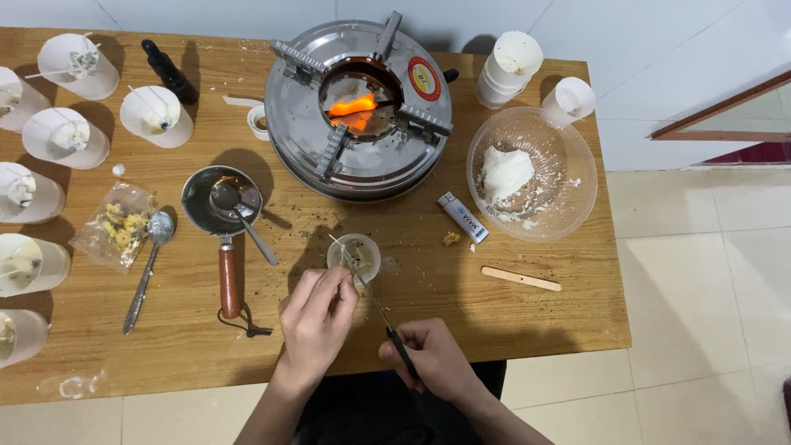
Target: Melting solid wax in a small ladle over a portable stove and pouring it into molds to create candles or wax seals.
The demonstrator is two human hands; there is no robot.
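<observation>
Small clear plastic cup [354, 256], the thing both hands work at, stands on the wooden counter [527, 321] just ahead of the fingers, near the front edge. Going by size, the counter comes first; its left part runs out of the picture. Behind the cup sits the round silver metal stove [359, 111] with an orange flame in its centre opening. To the right lies the wide clear plastic bowl [532, 173] holding a lump of white wax. Along the left edge stand several white plastic cups [156, 115] with sticks across their rims, some cut off by the frame, their contents hard to make out. A small metal ladle pan with a wooden handle [222, 206] rests left of the clear cup, a spoon lying in it. The left hand [317, 321] is pinched closed on something thin at the cup's rim; what it grips cannot be told. The right hand [432, 358] is closed around the dark handle of thin metal scissors [375, 301], whose tip reaches the cup; their blades are too fine to see clearly. A white lighter [462, 217] lies beside the bowl.
</observation>
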